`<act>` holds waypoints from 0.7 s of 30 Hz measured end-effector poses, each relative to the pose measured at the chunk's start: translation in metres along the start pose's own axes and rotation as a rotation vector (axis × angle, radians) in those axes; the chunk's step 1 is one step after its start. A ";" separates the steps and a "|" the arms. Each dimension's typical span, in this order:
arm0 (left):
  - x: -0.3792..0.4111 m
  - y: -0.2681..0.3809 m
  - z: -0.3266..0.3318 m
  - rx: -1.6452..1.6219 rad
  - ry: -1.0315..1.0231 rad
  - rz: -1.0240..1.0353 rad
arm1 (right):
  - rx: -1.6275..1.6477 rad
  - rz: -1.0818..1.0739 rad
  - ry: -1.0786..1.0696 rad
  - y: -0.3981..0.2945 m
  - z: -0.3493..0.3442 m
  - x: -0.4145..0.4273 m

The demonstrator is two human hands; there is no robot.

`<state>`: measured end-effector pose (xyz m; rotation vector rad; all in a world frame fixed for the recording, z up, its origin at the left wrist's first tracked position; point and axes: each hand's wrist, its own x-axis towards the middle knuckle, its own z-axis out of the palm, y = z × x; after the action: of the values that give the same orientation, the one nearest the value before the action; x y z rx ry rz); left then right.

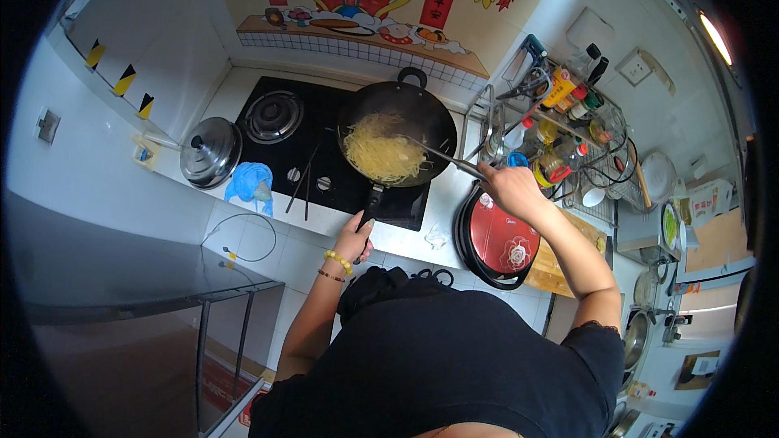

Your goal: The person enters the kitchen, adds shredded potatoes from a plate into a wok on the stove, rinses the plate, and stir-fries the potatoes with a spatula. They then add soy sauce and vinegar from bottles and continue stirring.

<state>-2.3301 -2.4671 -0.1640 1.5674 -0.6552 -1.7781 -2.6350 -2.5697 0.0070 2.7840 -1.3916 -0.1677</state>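
A black wok (435, 111) sits on the right side of the gas cooktop (325, 106). Pale yellow shreds (380, 149), which look like shredded potato, lie in its bowl. My left hand (353, 238) grips the wok's long handle (372, 202) near the counter's front edge. In my right hand (510, 187) is a metal spatula (449, 159), held by its handle. Its shaft slants left into the wok, and its working end is partly hidden among the shreds. Two chopsticks (302, 190) rest across the cooktop's front, close to the control knobs.
Left of the cooktop are a metal lid (210, 152) and a blue cloth (248, 182). The second burner (274, 116) is at the back left. To the right stand a red electric griddle (502, 234), a wooden cutting board (551, 267) and a wire rack (599, 161) crowded with bottles.
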 end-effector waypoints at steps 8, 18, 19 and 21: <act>0.000 -0.001 0.000 0.018 0.012 0.017 | -0.029 0.050 0.045 -0.009 -0.058 -0.037; 0.001 -0.001 -0.001 0.007 -0.030 0.026 | -0.122 0.211 -0.041 -0.016 -0.002 0.013; 0.003 -0.004 -0.002 0.002 -0.026 0.027 | -0.107 0.223 -0.034 -0.013 -0.008 0.018; 0.004 -0.008 -0.005 -0.007 -0.023 0.032 | -0.052 0.359 -0.095 -0.005 -0.027 0.026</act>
<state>-2.3270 -2.4645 -0.1727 1.5257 -0.6802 -1.7751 -2.6127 -2.5876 0.0311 2.4603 -1.8482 -0.3230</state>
